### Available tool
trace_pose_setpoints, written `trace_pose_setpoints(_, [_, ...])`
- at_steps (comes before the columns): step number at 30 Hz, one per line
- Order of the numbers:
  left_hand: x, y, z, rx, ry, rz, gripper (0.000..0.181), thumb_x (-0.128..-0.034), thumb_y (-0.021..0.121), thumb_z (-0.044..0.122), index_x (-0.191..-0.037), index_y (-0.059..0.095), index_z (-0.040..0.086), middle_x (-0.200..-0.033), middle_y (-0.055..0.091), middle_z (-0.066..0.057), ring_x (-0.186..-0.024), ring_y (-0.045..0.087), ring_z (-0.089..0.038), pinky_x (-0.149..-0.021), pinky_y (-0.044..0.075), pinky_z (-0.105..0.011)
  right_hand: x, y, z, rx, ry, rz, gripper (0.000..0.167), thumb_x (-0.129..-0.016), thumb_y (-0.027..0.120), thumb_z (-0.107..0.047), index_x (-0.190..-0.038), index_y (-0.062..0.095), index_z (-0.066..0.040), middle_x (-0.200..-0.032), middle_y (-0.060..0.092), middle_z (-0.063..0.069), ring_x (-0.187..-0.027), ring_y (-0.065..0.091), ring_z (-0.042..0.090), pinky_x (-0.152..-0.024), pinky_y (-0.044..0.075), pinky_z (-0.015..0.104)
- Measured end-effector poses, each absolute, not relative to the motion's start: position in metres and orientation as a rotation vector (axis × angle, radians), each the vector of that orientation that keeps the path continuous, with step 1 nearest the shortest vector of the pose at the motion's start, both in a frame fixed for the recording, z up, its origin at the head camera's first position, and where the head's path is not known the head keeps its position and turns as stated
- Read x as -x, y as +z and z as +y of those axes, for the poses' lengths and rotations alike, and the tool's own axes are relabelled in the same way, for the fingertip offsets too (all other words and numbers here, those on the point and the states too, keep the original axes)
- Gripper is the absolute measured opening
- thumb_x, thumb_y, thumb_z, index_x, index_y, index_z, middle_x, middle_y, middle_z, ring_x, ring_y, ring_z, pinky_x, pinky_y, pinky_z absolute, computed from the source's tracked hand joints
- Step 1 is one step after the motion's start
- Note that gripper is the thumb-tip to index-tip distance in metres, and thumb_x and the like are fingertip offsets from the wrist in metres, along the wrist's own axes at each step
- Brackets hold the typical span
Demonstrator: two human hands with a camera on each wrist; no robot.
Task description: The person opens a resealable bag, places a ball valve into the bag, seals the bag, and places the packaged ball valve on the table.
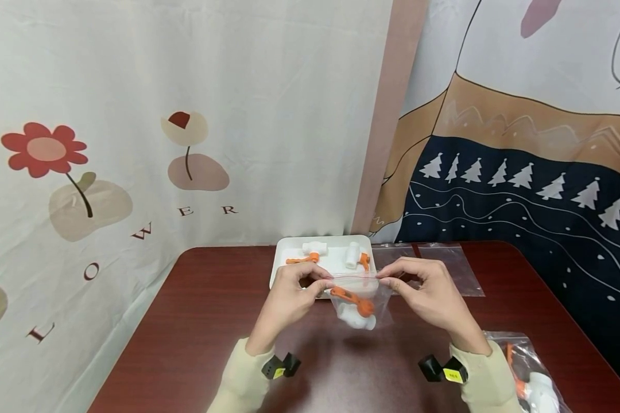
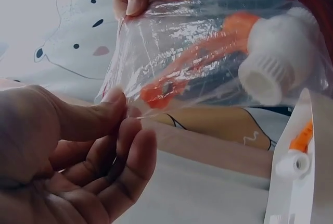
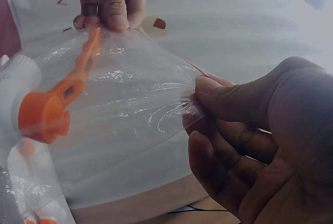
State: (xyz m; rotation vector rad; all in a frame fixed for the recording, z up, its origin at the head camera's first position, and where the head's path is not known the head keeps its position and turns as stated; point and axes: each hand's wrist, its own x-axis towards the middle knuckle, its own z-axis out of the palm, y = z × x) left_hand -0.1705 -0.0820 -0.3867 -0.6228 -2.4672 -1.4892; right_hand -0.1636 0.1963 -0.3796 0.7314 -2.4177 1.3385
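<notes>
A clear zip bag [image 1: 381, 299] hangs above the table, stretched between both hands by its top edge, where a red line runs. Inside it lies a white plastic valve [image 1: 355, 316] with an orange lever handle [image 2: 195, 60]. My left hand [image 1: 295, 291] pinches one top corner between thumb and forefinger. The opposite corner is pinched the same way by my right hand [image 1: 430, 288]. In the right wrist view the bag's film [image 3: 135, 99] is pulled taut and creased towards the right thumb. Whether the seal is closed I cannot tell.
Behind the bag stands a white tray [image 1: 284, 248] with more white valve parts [image 1: 352, 255] with orange handles. Flat clear bags [image 1: 452, 264] lie right of the tray. Near the right forearm is another bagged valve [image 1: 539, 390]. A printed curtain [image 1: 289, 143] hangs behind the dark red table [image 1: 201, 321].
</notes>
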Motion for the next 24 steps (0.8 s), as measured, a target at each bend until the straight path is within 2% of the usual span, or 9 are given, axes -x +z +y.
trace_pose_setpoints(5, [0.169,-0.386,-0.081,0.554,-1.581,-2.449,0.007,-0.0878,0.081,0.011,-0.083,0.078,0.016,-0.075,0.072,0.0,-0.062,0.058,-0.013,-0.057,0.046,-0.02,0.164,-0.381,0.196,-0.723,1.349,-2.437,0.016,-0.091,0.078,-0.015,-0.1,0.079,-0.028,-0.092,0.075,-0.01,-0.074,0.06,0.009,-0.062,0.054,0.023])
trace_pose_setpoints(9, [0.169,-0.386,-0.081,0.583,-1.634,-2.385,0.011,-0.0862,0.079,0.005,-0.08,0.076,0.015,-0.073,0.069,-0.002,-0.061,0.058,-0.011,-0.057,0.045,-0.02,0.165,-0.38,0.196,-0.707,1.38,-2.46,0.014,-0.092,0.078,-0.018,-0.1,0.078,-0.028,-0.093,0.075,-0.01,-0.075,0.061,0.01,-0.064,0.055,0.024])
trace_pose_setpoints(14, [0.171,-0.388,-0.078,0.741,-1.701,-2.256,0.008,-0.0882,0.077,0.005,-0.084,0.074,0.01,-0.081,0.073,-0.005,-0.076,0.067,-0.011,-0.074,0.057,-0.024,0.164,-0.379,0.198,-0.672,1.424,-2.486,0.01,-0.093,0.077,-0.019,-0.1,0.077,-0.026,-0.095,0.074,-0.007,-0.076,0.061,0.012,-0.065,0.055,0.025])
trace_pose_setpoints(16, [0.172,-0.39,-0.076,0.79,-1.754,-2.2,0.004,-0.0902,0.077,0.007,-0.087,0.074,0.008,-0.086,0.076,-0.008,-0.08,0.071,-0.013,-0.077,0.059,-0.025,0.164,-0.379,0.198,-0.666,1.438,-2.488,0.011,-0.093,0.077,-0.019,-0.101,0.075,-0.025,-0.094,0.072,-0.006,-0.077,0.062,0.012,-0.066,0.055,0.025])
trace_pose_setpoints(19, [0.171,-0.392,-0.071,0.796,-1.853,-2.134,0.007,-0.0915,0.077,0.01,-0.091,0.073,0.004,-0.091,0.078,-0.013,-0.081,0.075,-0.016,-0.072,0.06,-0.023,0.164,-0.379,0.198,-0.679,1.441,-2.487,0.018,-0.092,0.078,-0.017,-0.107,0.072,-0.024,-0.092,0.071,-0.005,-0.078,0.063,0.012,-0.068,0.056,0.024])
trace_pose_setpoints(22, [0.169,-0.394,-0.066,0.763,-1.888,-2.122,0.007,-0.0908,0.078,0.01,-0.092,0.074,0.004,-0.088,0.078,-0.015,-0.075,0.075,-0.016,-0.066,0.058,-0.021,0.163,-0.379,0.193,-0.723,1.384,-2.48,0.028,-0.09,0.08,-0.014,-0.114,0.07,-0.026,-0.09,0.07,-0.008,-0.078,0.063,0.009,-0.07,0.057,0.024])
trace_pose_setpoints(24, [0.168,-0.395,-0.063,0.757,-1.915,-2.128,0.007,-0.0908,0.078,0.009,-0.092,0.074,0.004,-0.088,0.078,-0.017,-0.074,0.075,-0.017,-0.066,0.06,-0.025,0.162,-0.38,0.187,-0.768,1.323,-2.468,0.03,-0.088,0.081,-0.014,-0.115,0.071,-0.026,-0.089,0.069,-0.011,-0.077,0.063,0.008,-0.07,0.057,0.024])
